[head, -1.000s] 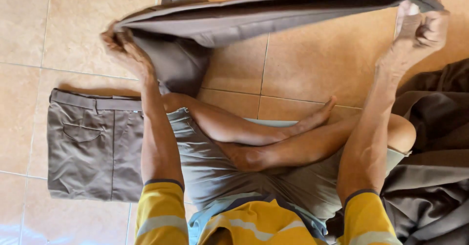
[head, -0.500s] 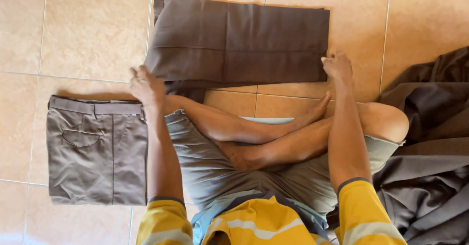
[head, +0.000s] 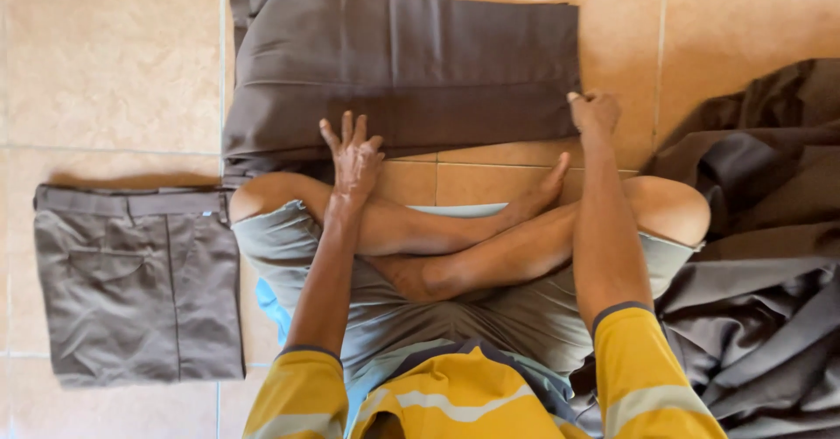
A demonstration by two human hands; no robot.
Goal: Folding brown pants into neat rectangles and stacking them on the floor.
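My left hand (head: 353, 154) lies fingers spread on the brown trousers (head: 411, 67), flattening the fold; right hand (head: 595, 111) seems curled, pinching their near-right corner taut.

The floor (head: 105, 63) is laid with large square tiles in a warm peach-tan, split by thin pale grout lines (head: 114, 150). Soft light falls evenly across it, and short shadows lie along the edges of whatever rests on the tiles. No wall, window or furniture is in view.
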